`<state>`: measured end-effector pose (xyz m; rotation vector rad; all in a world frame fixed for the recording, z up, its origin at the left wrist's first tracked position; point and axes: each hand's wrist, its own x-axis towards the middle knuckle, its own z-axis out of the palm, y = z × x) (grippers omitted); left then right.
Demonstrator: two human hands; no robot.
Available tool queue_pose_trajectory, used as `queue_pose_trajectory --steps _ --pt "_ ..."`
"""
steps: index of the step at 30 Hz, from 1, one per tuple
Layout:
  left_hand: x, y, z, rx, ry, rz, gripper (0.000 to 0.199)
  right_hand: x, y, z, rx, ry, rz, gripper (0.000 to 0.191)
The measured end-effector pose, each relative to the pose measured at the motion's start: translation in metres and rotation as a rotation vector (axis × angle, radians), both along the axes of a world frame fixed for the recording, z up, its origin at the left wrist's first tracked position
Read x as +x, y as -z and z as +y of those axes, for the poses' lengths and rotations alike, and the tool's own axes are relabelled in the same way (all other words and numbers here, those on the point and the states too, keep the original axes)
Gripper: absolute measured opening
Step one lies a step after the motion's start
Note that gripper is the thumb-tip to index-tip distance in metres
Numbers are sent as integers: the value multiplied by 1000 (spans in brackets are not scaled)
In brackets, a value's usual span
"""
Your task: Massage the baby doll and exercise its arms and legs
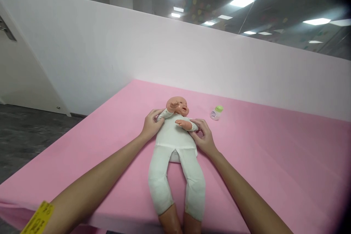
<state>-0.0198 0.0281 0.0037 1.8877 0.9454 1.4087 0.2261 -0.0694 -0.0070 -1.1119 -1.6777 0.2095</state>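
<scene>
A baby doll with a white cloth body lies on its back on the pink-covered table, head away from me and feet at the near edge. My left hand is closed around the doll's upper arm on the left, beside its head. On the other side, my right hand grips the doll's other arm near the sleeve end, its fingers partly hidden. One plastic doll hand rests by the doll's face, the other over its chest.
A small bottle with a green cap stands on the table, right of the doll's head. Behind the table runs a white partition wall. A door and dark floor lie to the left.
</scene>
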Motion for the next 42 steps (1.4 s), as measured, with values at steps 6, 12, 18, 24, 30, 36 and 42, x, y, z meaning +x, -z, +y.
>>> queue_pose_trajectory --steps 6,12,18,24,30,36,42 --pt "0 0 -1 -25 -1 -6 35 0 0 0 -7 0 -1 38" --pt "-1 1 1 -31 11 0 34 1 1 0 -9 6 -9 37" --pt "0 0 0 -39 -1 12 34 0 1 1 -9 -4 14 37" --pt "0 -1 -1 -14 -28 8 33 -1 -1 -1 -15 9 4 35" --pt "0 1 0 -18 -42 26 35 0 4 2 -33 66 55 38" --pt "0 3 1 -21 -36 21 36 3 10 5 -119 49 164 44" --pt "0 6 4 -30 -26 -7 37 5 12 7 -115 50 263 29"
